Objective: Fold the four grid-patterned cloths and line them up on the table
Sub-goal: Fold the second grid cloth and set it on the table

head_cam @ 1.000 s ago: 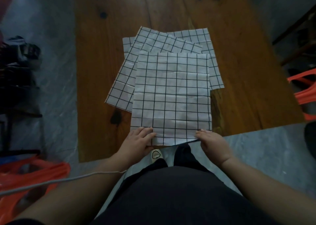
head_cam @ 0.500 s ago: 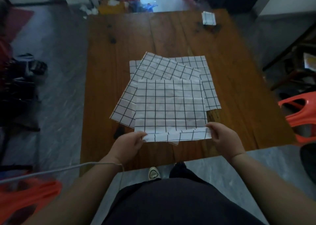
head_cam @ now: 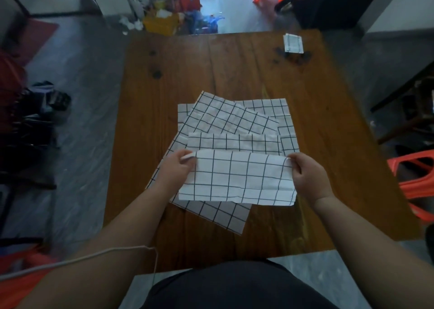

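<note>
Top cloth [head_cam: 237, 175]'s near edge, flat a second ago, is now pinched at both corners between my left hand [head_cam: 177, 168] and right hand [head_cam: 307, 177] and flipped halfway over, with the other three cloths [head_cam: 225, 118] just beyond my knuckles, so I'd say fold one's underway.
</note>
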`<state>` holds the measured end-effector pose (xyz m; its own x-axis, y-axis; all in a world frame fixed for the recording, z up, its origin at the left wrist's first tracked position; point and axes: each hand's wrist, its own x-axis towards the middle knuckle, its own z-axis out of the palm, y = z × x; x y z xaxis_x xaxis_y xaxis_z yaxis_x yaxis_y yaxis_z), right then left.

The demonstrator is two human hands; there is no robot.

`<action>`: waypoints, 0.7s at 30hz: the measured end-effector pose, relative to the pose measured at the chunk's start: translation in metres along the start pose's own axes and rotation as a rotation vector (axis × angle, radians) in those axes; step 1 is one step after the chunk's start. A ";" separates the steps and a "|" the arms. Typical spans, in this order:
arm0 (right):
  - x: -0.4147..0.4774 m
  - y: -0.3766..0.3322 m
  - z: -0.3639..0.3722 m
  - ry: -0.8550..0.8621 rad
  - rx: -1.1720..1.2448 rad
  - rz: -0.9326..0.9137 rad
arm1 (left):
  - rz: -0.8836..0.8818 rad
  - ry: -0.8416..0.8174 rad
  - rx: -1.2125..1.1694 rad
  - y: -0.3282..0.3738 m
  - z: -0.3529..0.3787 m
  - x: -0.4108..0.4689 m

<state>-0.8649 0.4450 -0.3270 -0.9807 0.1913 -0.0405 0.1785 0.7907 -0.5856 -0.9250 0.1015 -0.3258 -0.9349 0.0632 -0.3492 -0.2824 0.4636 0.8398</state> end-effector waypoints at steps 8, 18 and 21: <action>0.085 0.010 0.027 -0.135 -0.016 0.051 | -0.175 0.029 0.027 -0.001 0.007 0.075; 0.153 0.026 0.068 -0.213 -0.008 0.225 | -0.258 0.059 0.147 -0.009 0.030 0.125; 0.150 0.028 0.073 -0.188 -0.045 0.203 | -0.175 0.053 0.310 -0.010 0.035 0.120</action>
<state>-1.0132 0.4532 -0.4082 -0.9212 0.2408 -0.3056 0.3724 0.7728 -0.5139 -1.0273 0.1354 -0.3905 -0.8903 -0.0828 -0.4477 -0.3680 0.7100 0.6004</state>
